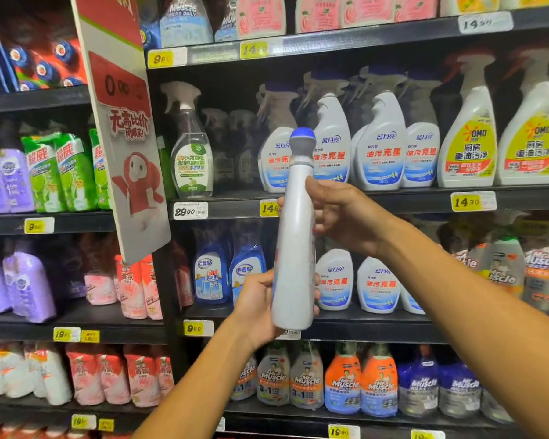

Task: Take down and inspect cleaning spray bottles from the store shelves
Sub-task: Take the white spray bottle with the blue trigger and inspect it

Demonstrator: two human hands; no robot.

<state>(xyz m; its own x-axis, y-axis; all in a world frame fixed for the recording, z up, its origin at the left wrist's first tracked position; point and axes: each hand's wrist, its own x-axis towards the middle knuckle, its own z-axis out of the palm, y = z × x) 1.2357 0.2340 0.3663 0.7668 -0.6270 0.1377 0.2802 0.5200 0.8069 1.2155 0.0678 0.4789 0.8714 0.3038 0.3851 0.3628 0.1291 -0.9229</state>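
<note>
1. The tall pale-grey plastic bottle with a grey collar and a rounded blue cap [295,236] is off the shelves and held in mid-air in front of the middle shelf [393,198], cap up. Its long axis runs nearly upright, the top leaning slightly to the right.

2. The left hand [260,307] is the lower grip — its fingers curl round the bottle's base from the left side, so the bottle's length rises straight up out of that hand.

3. The right hand [346,217] is the upper grip. It comes in from the right, with the thumb on the near face about halfway up and the fingers going round behind; how tightly they close at the back is hidden by the bottle.

4. The face turned toward the camera is plain, with no label to read. Judging from that, inspection calls for a turn about the upright axis, and the two grips — one low, one mid-height, on opposite sides — suit such a twist.

5. The cap stands well above both hands; the right hand is the nearer one to it.

6. Behind stand white trigger spray bottles with blue labels [384,144], untouched.
</note>
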